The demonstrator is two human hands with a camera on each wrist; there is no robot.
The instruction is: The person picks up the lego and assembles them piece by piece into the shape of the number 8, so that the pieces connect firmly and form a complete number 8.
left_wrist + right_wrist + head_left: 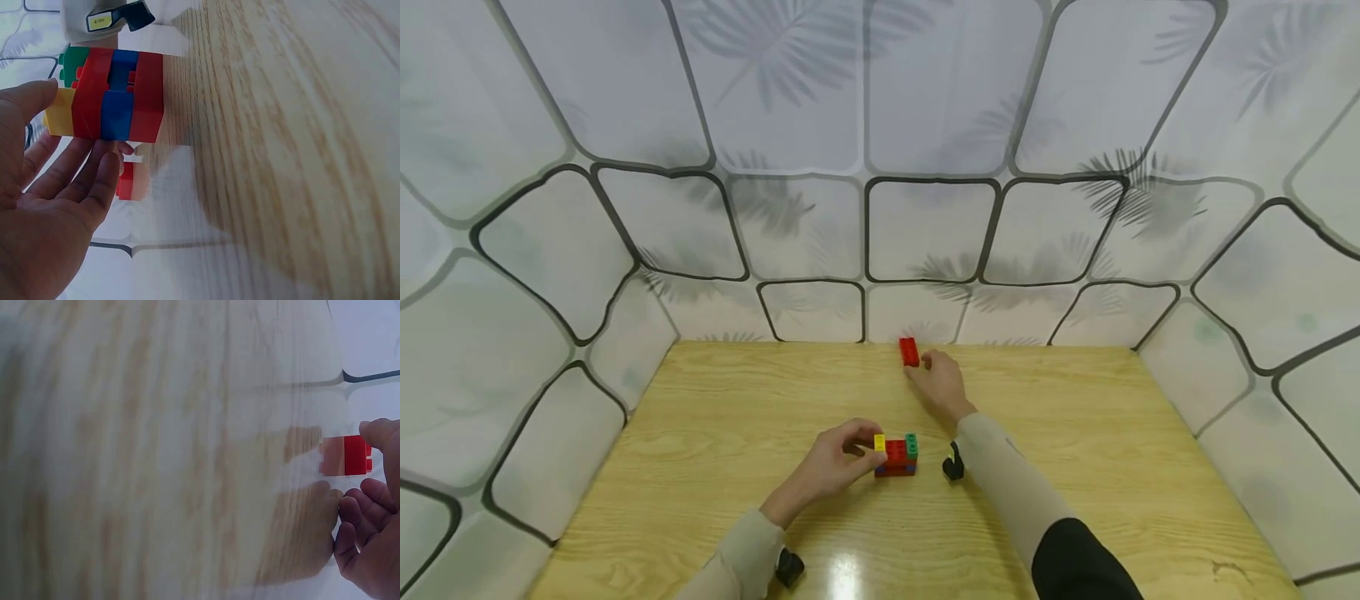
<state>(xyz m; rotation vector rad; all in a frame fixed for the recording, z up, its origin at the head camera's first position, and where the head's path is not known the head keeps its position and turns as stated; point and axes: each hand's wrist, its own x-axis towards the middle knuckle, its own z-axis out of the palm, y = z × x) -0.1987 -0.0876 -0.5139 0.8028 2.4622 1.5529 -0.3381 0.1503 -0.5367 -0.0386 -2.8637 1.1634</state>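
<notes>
My left hand (837,458) holds a small stack of toy building bricks (897,454) at its left end, thumb and fingers about the yellow brick (61,112). In the left wrist view the stack has a red base, blue bricks (117,115) with a gap between them, a red layer (90,94), then yellow and green bricks (75,59) on top. At the table's far edge lies a loose red brick (909,352). My right hand (940,382) is just right of it; in the right wrist view, the thumb overlaps the brick's edge, with the fingers loosely bent and apart from it.
The wood-grain table (760,383) ends at a patterned fabric wall (805,225) behind the red brick. Similar fabric stands along both sides. Dark wrist-worn devices (953,463) hang below both sleeves.
</notes>
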